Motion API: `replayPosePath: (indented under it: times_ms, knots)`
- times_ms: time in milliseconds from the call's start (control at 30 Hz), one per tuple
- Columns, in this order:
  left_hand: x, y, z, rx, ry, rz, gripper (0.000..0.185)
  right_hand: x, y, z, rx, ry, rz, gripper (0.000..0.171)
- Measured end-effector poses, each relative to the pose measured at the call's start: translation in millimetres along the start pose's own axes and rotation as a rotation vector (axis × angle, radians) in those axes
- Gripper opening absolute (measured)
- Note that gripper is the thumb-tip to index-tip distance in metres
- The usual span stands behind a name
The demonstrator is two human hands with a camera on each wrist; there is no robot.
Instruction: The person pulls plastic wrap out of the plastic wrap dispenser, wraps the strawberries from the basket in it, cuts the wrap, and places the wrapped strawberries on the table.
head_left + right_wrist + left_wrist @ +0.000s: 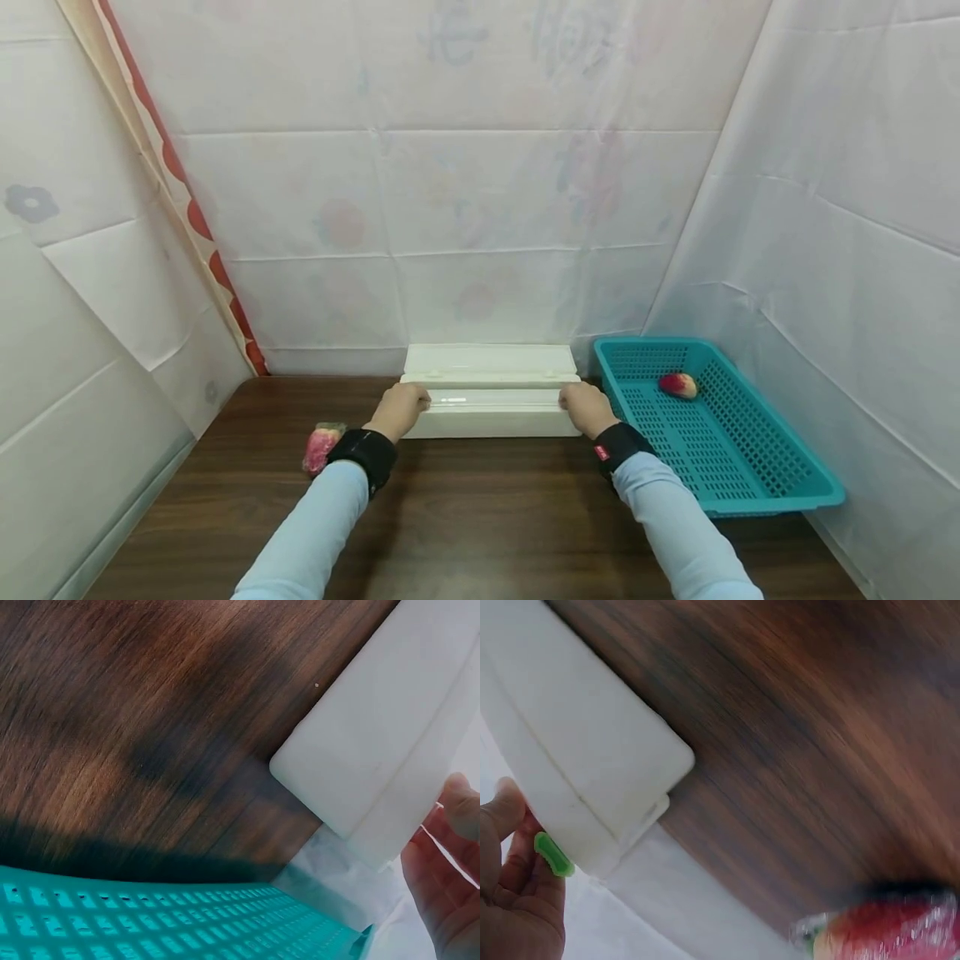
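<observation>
At twelve o'clock on the dark wood-grain worktop [480, 517], against the draped white sheet [465, 208], a long white box [491, 412] lies crosswise with its lid [489, 365] tipped back toward the sheet. The left hand [400, 410] grips the box's left end, fingers curled at the rim beside a small green catch [553, 853]; the right hand [587, 408] grips the right end in the same way, thumb against the edge in the right wrist view. Holding both ends at once would keep so long a box level and square. At two o'clock, just beside the box, a teal slotted basket [780, 492] stands near the right hand and holds one red-and-yellow fruit-like piece [678, 385]. At nine o'clock, beside the left wrist, a red-and-pink wrapped piece [321, 446] lies on the worktop, apart from the box.
</observation>
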State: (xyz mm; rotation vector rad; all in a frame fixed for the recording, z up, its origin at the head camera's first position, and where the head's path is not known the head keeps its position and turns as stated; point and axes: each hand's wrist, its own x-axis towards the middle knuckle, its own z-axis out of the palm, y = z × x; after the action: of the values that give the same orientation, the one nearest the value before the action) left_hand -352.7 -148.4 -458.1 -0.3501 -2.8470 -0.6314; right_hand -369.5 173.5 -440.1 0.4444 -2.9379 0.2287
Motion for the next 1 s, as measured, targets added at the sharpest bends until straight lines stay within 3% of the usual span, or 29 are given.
replayPosePath:
  times_ms: [167, 500, 667, 800, 1000]
  knots:
    - [1.3, -1.2, 1.2, -0.048, 0.014, -0.054, 0.01, 1.2, -1.8, 0.5, 0.019, 0.003, 0.014, 0.022]
    - [2.8, -3.1, 8.2, -0.026, 0.05, 0.013, 0.01, 4.5, 3.4, 3.0, -0.079, 0.001, -0.009, 0.016]
    - [4.5, -3.4, 6.6, -0.035, 0.03, 0.01, 0.012, 7.6, 7.9, 3.1, -0.008, -0.016, 0.008, 0.009]
    - [6.0, -2.4, 2.1, -0.048, -0.001, 0.004, 0.011, 9.5, 9.8, 0.4, 0.073, -0.054, 0.009, 0.02]
    - [9.2, -4.0, 1.0, -0.031, 0.032, 0.023, 0.005, 11.5, 11.8, -1.7, 0.078, -0.012, -0.036, 0.006]
